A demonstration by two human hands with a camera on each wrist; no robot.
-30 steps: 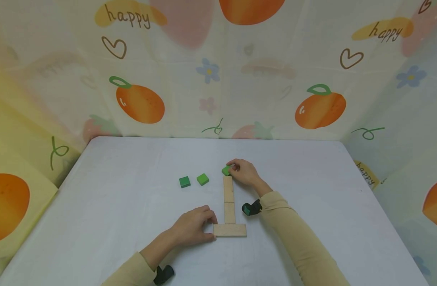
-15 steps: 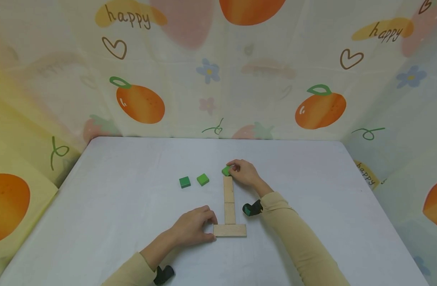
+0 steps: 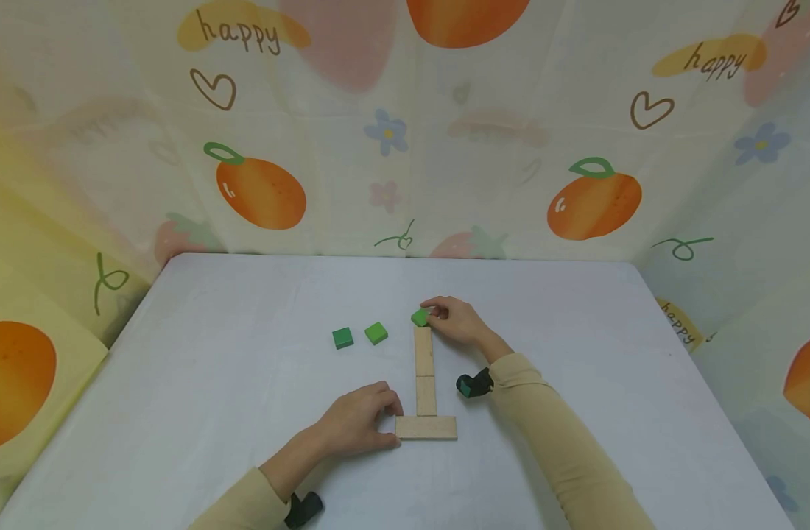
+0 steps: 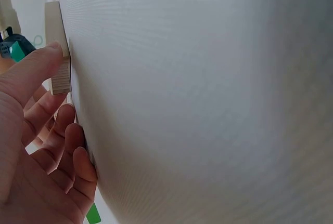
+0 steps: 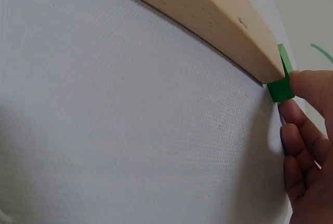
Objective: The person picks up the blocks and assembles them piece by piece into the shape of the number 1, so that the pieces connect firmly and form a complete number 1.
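Three pale wooden blocks lie flat on the white table. One is crosswise, a crosswise block (image 3: 426,428) near the front; a lower block (image 3: 425,396) and an upper block (image 3: 423,351) run end to end away from its middle. My left hand (image 3: 358,419) pinches the left end of the crosswise block between thumb and index finger; the left wrist view shows the thumb on this wooden block (image 4: 55,26). At the far end of the row, my right hand (image 3: 456,321) pinches a green block (image 3: 420,317). In the right wrist view that green block (image 5: 281,90) is at the upper block's end.
To the left of the row lie a dark green block (image 3: 342,338) and a lighter green block (image 3: 376,333). Black wrist cameras hang below both wrists. A printed cloth (image 3: 471,184) stands behind the white table (image 3: 233,338).
My right wrist and forearm have shifted slightly to the right, and a little more of the green block shows. The left hand and the wooden blocks stay in place.
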